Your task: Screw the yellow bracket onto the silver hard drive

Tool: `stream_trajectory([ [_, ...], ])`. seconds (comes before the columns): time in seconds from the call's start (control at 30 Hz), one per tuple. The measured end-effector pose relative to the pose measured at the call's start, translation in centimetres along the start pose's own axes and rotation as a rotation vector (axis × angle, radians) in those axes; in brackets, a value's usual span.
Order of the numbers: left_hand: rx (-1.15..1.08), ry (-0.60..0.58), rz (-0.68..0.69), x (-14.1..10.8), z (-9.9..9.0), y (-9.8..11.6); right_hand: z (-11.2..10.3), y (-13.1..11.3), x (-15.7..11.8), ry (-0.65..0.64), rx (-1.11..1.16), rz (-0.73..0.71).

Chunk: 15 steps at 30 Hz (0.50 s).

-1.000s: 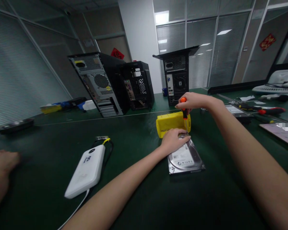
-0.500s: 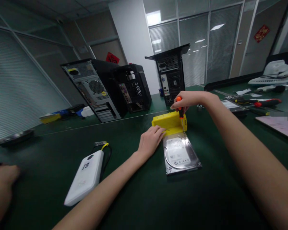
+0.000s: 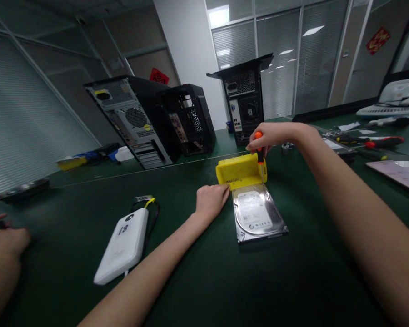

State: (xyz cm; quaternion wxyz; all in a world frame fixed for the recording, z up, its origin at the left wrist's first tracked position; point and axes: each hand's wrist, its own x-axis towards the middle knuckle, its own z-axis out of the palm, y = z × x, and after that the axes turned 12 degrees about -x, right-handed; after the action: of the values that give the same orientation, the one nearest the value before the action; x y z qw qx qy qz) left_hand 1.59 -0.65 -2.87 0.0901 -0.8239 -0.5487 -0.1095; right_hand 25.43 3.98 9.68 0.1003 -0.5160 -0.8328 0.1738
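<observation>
A silver hard drive (image 3: 255, 213) with a white label lies flat on the dark green table. At its far end stands a yellow plastic case (image 3: 238, 171), its open side towards me. My right hand (image 3: 264, 136) grips an upright screwdriver (image 3: 260, 154) with an orange and black handle; the tip meets the drive's far right corner. My left hand (image 3: 211, 199) rests on the table with its fingers curled together, the fingertips at the near left corner of the yellow case. Nothing can be made out inside it.
A white power bank (image 3: 124, 247) with a cable lies left of my left forearm. Another person's hand (image 3: 7, 243) is at the left edge. Computer cases (image 3: 153, 122) stand at the back. Pliers (image 3: 378, 141) and a pink-white board (image 3: 398, 175) lie at the right.
My left hand's fingers have drawn back and curled more, off the inside edge of the yellow case. The view has shifted slightly. The screwdriver stays at the drive's corner.
</observation>
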Motion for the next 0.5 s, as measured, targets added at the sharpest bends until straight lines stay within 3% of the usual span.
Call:
stream_trajectory([
  [0.5, 0.071, -0.09, 0.039, 0.9, 1.3, 0.0, -0.3, -0.3, -0.4, -0.022, -0.099, 0.005],
])
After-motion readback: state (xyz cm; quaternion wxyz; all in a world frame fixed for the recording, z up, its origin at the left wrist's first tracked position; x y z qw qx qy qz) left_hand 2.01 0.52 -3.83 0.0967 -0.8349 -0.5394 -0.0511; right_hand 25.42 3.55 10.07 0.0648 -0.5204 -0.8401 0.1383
